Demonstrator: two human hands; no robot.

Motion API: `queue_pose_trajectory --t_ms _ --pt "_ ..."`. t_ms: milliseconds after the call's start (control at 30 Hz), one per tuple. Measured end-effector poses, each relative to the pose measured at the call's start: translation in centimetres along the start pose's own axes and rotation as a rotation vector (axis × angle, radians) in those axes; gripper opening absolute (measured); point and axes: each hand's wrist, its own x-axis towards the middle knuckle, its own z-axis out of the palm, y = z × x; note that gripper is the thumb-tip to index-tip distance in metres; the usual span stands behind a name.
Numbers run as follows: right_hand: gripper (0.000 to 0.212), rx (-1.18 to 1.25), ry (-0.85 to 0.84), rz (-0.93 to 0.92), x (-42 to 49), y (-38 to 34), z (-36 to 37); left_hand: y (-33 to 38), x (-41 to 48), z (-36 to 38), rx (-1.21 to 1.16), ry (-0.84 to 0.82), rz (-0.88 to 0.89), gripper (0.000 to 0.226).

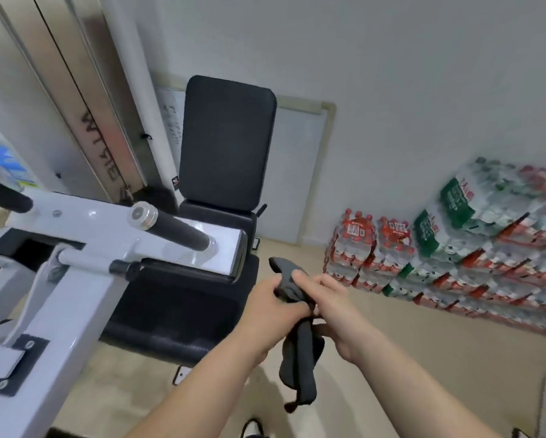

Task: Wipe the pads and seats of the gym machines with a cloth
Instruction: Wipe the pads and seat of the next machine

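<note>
A dark grey cloth (300, 358) hangs bunched in front of me, held between both hands. My left hand (270, 306) grips its upper part from the left, and my right hand (334, 314) pinches it from the right. The cloth's lower end dangles above the floor. Behind and to the left stands a gym machine with a black upright back pad (227, 143) and a black seat (183, 308). Both hands are to the right of the seat and do not touch it.
The machine's white frame (75, 279) and a black-gripped handle (176, 229) jut out over the seat on the left. Stacked packs of bottled water (474, 241) line the wall on the right. A framed whiteboard (300, 172) leans against the wall behind the pad.
</note>
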Motion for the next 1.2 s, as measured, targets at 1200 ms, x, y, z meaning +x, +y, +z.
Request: queue_pose_trajectory --t_ms 1200 --pt "0.031 -0.686 0.006 -0.741 52.9 -38.8 6.5 20.9 44.7 -12.3 -0.320 0.999 -0.020 0.067"
